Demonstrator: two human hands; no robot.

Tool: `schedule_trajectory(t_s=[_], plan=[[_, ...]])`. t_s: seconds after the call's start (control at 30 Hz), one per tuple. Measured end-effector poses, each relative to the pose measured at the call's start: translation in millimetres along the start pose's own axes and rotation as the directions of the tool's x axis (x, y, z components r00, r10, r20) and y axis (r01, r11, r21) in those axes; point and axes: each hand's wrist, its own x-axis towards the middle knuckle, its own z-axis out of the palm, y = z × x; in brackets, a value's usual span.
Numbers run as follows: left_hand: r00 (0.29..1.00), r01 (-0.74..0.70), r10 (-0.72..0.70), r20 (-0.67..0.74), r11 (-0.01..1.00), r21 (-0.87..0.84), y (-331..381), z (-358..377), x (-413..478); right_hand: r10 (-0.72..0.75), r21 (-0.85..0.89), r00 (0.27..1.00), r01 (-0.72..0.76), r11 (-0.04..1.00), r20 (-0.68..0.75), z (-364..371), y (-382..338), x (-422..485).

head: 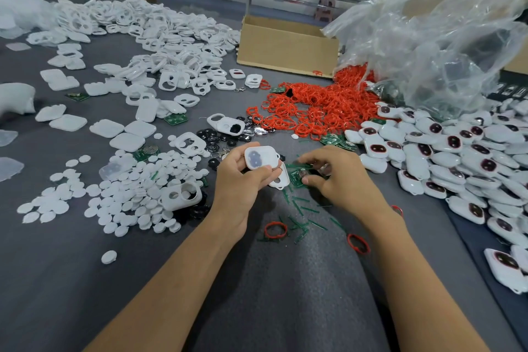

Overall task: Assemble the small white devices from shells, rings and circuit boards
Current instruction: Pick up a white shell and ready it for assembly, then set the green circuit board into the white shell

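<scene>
My left hand [238,180] grips a white device shell [261,158], held face up, with a second white shell piece [281,178] tucked under its fingers. Just to its right, my right hand [335,177] pinches a green circuit board [297,177] lying on the grey mat. A heap of red rings [317,106] lies beyond the hands. Assembled white devices with dark red windows [445,151] are piled at the right. Empty white shells [160,46] cover the far left.
White round discs [128,194] spread out at the left. Green snapped strips [300,217] and two loose red rings [275,230] lie near my wrists. A cardboard box [288,46] and a clear plastic bag [434,37] stand at the back right. Black button cells [217,137] sit ahead.
</scene>
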Motion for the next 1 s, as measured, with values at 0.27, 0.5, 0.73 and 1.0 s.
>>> schedule_trajectory(t_s=[0.27,0.5,0.73,1.0], plan=[[1.000,0.000,-0.001,0.016,1.000,0.031,-0.8,0.0,-0.3,0.027,0.030,0.999,-0.028,0.999,0.028,0.8,-3.6,1.3],[0.999,-0.013,0.008,0.049,0.994,0.110,-3.3,-0.5,0.1,0.117,0.136,0.992,-0.121,0.983,0.038,0.7,-1.0,1.6],[0.998,-0.023,0.015,0.057,0.988,0.152,-2.6,0.9,-2.1,0.137,0.134,0.990,-0.134,0.982,-0.013,1.5,0.0,0.3],[0.993,-0.018,-0.001,0.114,0.987,0.158,-1.3,2.0,-5.3,-0.097,0.192,0.946,0.162,0.968,-0.310,6.8,-33.4,-1.4]])
